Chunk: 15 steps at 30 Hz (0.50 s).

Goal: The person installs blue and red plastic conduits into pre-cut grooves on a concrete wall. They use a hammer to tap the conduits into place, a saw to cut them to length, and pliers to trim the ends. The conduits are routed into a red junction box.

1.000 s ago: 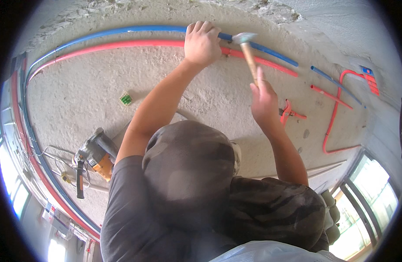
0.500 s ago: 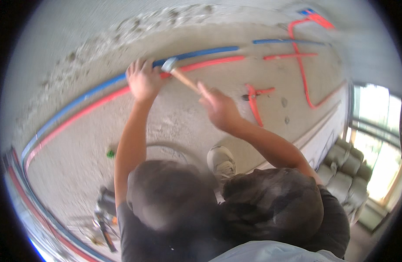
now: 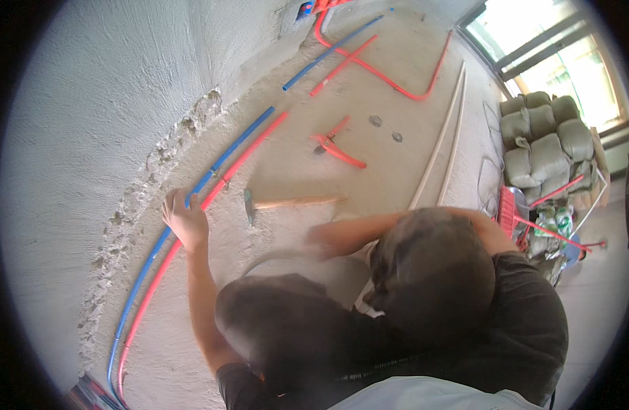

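Note:
My left hand (image 3: pixel 184 217) is closed over a blue pipe (image 3: pixel 243 141) on the concrete floor, near the foot of the wall. Beside it, a red pipe (image 3: pixel 254 152) runs parallel and passes by my wrist. A hammer (image 3: pixel 297 202) lies on the floor to the right of the pipes, its head towards them and its wooden handle pointing right. My right hand (image 3: pixel 325 238) is just below the handle, apart from it. Motion smears its fingers, so I cannot make out whether it holds anything.
A red-handled tool like a pipe cutter (image 3: pixel 338 150) lies beyond the hammer. Farther off are a shorter blue pipe (image 3: pixel 328 56) and a bent red pipe (image 3: pixel 390 83). Pale lengths (image 3: pixel 441 137), stacked sacks (image 3: pixel 550 143) and a red broom (image 3: pixel 509 212) are at the right.
The hammer was in my right hand over the pipes; now it lies on the floor, released. My right hand has drawn back towards my knees. My left hand stays at the pipes; the view has turned.

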### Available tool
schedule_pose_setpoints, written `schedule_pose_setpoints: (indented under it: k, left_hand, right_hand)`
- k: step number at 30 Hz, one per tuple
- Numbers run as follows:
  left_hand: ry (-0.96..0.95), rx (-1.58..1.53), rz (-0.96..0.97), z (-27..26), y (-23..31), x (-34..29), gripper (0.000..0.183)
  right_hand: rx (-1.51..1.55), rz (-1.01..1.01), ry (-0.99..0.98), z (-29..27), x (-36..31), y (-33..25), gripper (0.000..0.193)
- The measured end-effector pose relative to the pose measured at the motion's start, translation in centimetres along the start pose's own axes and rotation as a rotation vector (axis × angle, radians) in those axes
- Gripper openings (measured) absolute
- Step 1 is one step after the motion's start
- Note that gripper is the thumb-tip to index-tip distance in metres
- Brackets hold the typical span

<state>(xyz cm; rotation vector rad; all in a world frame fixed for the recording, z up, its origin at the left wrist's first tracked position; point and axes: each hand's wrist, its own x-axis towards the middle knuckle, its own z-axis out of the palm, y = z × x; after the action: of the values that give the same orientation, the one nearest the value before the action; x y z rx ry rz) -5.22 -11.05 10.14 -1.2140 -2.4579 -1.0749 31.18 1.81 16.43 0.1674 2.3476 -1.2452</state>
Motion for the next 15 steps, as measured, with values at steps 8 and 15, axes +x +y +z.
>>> schedule_pose_setpoints:
  k: [8, 15]
  left_hand:
    - [-0.242, -0.32, -0.074, -5.3, 5.5, -4.9, 0.015]
    - [-0.475, -0.057, -0.815, -10.5, -1.1, -16.8, 0.02]
  right_hand:
    - [0.027, 0.284, -0.145, -3.0, -5.9, 5.9, 0.055]
    - [-0.152, 0.142, 0.399, -9.0, -0.7, 12.5, 0.057]
